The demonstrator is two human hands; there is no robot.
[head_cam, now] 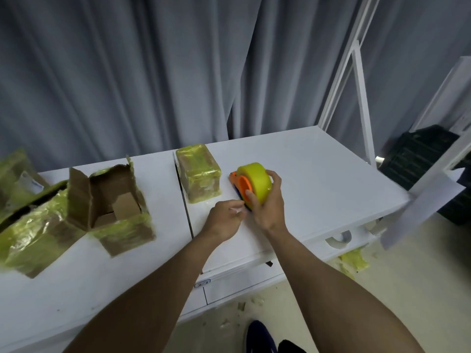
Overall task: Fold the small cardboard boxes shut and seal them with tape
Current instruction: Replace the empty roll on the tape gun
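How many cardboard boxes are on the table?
4: sealed box mid-table; open box left of it; taped box further left; partial box at the left edge. More may be hidden.

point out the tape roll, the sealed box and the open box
tape roll (258, 178): head view, yellow outer band
sealed box (198, 169): head view, taped top face
open box (79, 200): head view, left flap

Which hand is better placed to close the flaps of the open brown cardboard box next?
Left, probably. The left hand is nearer the open brown cardboard box, which stands to its left; the right hand grips the yellow tape roll on the orange dispenser.
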